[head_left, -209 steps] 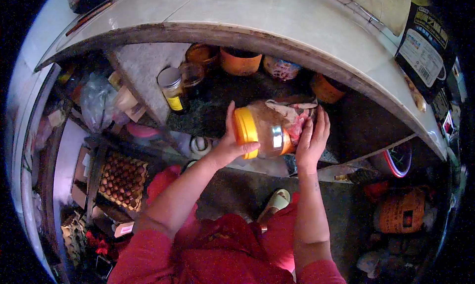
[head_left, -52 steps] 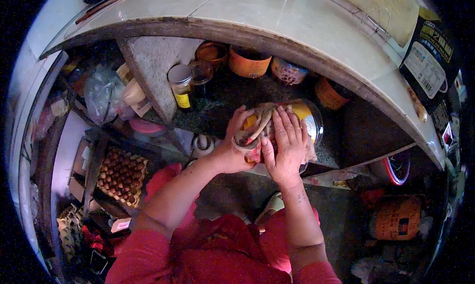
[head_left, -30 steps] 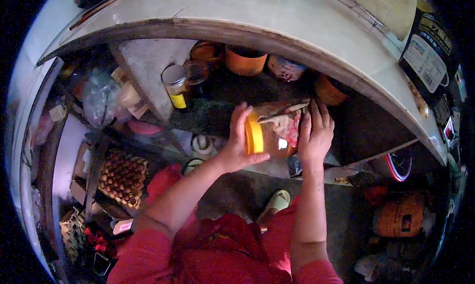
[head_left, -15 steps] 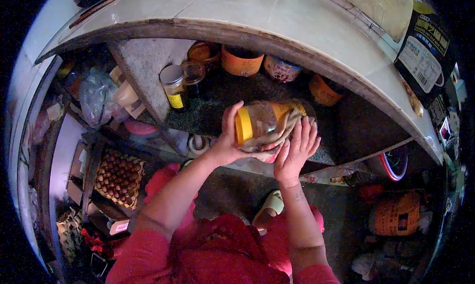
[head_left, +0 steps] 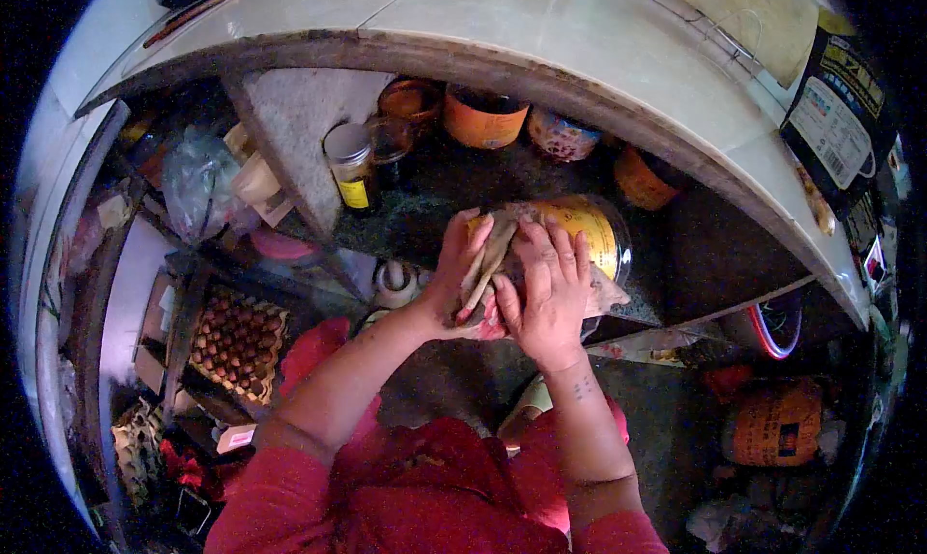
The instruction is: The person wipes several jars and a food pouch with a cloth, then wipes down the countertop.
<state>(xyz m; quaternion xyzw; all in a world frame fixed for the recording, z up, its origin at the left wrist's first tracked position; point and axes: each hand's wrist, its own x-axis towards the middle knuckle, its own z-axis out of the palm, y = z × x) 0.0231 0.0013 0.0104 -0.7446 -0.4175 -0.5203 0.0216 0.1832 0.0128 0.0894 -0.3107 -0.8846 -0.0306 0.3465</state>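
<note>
A clear plastic jar with a yellow label lies on its side between my hands, just in front of the shelf. My left hand is closed round its lid end, where a cloth now covers most of the yellow lid. The crumpled, dirty beige and red cloth is wrapped over the jar's near side. My right hand presses this cloth against the jar, fingers bent over it and thumb toward the lid end. The jar's bottom end points right and shows uncovered.
On the shelf stand a silver-lidded jar and several orange-labelled tubs. A white counter overhangs them. Egg trays sit low on the left, near a plastic bag. An orange package lies at lower right.
My right hand and the cloth have slid left along the jar toward its lid. The yellow lid is now mostly covered, and the label at the right end has come into view.
</note>
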